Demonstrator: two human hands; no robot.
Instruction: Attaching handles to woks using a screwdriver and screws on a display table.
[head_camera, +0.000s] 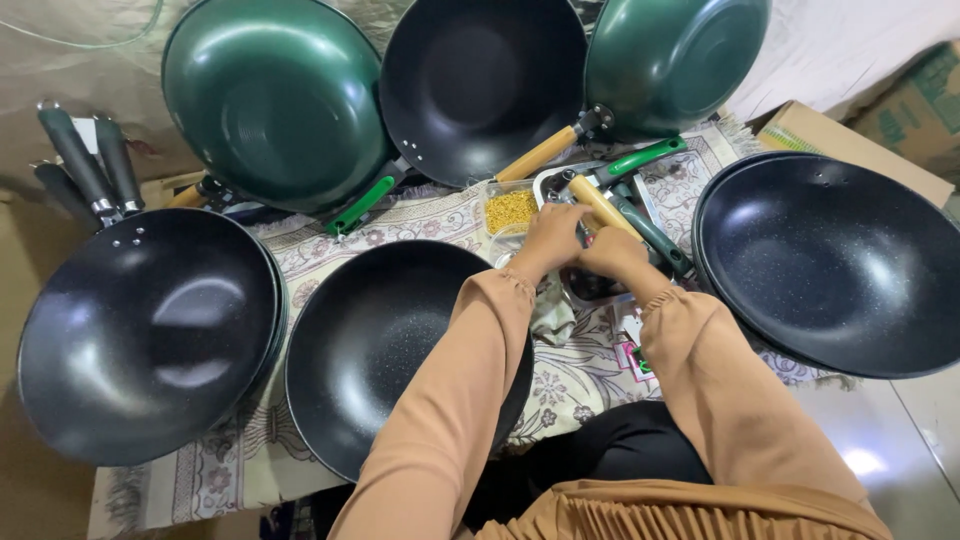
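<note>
At the far right corner, cardboard boxes (905, 110) stand behind the pans: a plain brown one with its flap up, and beyond it one with green print; what is printed is too small to tell. A small pink-and-green paper label (634, 355) lies on the patterned cloth (590, 375) just near of the right wrist.

Both hands meet over a metal tray (552, 182) in the middle of the scene, right of the near black wok (380, 345). The left hand (551, 238) and the right hand (613, 252) are side by side, touching, fingers curled down and closed around something small between them that cannot be made out. A wooden handle (600, 205) slants out from just far of the knuckles, its near end hidden under the fingers, so it cannot be told whether they grip it. Green handles (645, 157) lie across the tray just right of and beyond it. A clear tub of small yellow pieces (510, 210) sits just left of the tray, near the left hand but apart from it.

Around them: a stack of black woks (150, 330) at the left, a green wok (275, 100) far left, a black wok (480, 85) far centre, another green wok (675, 60) far right, and a black speckled wok (835, 265) at the right, well apart from the hands
</note>
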